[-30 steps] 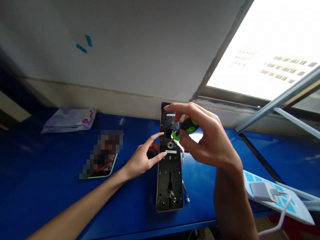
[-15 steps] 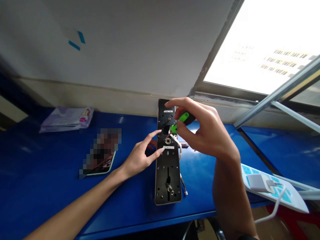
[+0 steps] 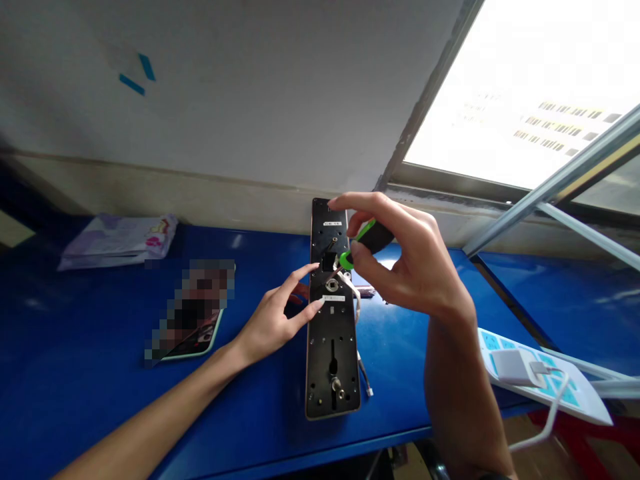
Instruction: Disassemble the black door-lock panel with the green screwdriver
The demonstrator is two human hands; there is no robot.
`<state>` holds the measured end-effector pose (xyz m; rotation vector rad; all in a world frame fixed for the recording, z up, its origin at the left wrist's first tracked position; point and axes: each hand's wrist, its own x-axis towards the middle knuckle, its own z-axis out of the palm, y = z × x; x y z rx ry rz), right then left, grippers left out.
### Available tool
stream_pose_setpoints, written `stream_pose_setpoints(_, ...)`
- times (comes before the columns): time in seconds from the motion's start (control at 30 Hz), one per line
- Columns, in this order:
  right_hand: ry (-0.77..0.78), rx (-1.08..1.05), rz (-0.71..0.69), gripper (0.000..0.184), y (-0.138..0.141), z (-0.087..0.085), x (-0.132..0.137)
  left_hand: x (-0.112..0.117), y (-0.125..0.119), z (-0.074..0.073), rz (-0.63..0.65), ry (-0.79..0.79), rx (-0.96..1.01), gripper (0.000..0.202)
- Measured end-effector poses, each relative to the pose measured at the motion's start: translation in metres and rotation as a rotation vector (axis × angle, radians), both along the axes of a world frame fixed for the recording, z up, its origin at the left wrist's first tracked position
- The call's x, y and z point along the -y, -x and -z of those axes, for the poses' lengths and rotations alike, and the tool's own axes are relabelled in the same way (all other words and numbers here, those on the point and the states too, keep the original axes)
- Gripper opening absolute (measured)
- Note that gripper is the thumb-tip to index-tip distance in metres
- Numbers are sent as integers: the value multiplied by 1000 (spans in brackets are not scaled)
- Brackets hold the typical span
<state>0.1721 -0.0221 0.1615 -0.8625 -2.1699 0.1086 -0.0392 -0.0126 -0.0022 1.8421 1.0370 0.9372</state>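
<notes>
black panel (image 3: 333, 327) laid on a blue table (image 3: 400, 373), near end set back from the front edge, left edge touched by the left hand (image 3: 273, 320), thumb and forefinger spread, screwdriver (image 3: 375, 239) gripped by the right hand (image 3: 425, 267), open room left beside the right forearm

The panel (image 3: 324, 327) lies on the table (image 3: 240, 410), its far end near the wall (image 3: 225, 113). Left of it lies the phone (image 3: 200, 320); the packet (image 3: 117, 243) sits farther left and behind, close to the wall. The screwdriver (image 3: 373, 241) is above the panel's far half. Well to the right is the power strip (image 3: 583, 397), with a charger (image 3: 514, 368) on it.
</notes>
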Motion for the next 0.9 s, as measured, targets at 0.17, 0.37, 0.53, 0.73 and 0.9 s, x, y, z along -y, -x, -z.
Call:
stream_pose_setpoints(0.17, -74, -34, 12, 15, 3, 4, -6, 0, 1, -1, -26, 7, -38, 68)
stream_pose_setpoints(0.37, 0, -6, -37, 49, 1, 1, -2, 1, 3, -1, -272, -213, -323, 84)
stream_pose_setpoints(0.53, 34, -7, -67, 45, 0, 1, -2, 11, 5, -12, -392, -180, -606, 89)
stream_pose_setpoints(0.73, 38, 8, -64, 40, 1, 0, 0, 12, 12, -17, -420, -123, -675, 95)
stream_pose_setpoints(0.9, 37, -12, -50, 21, 1, 0, -2, 0, 19, -12, -343, -114, -622, 98)
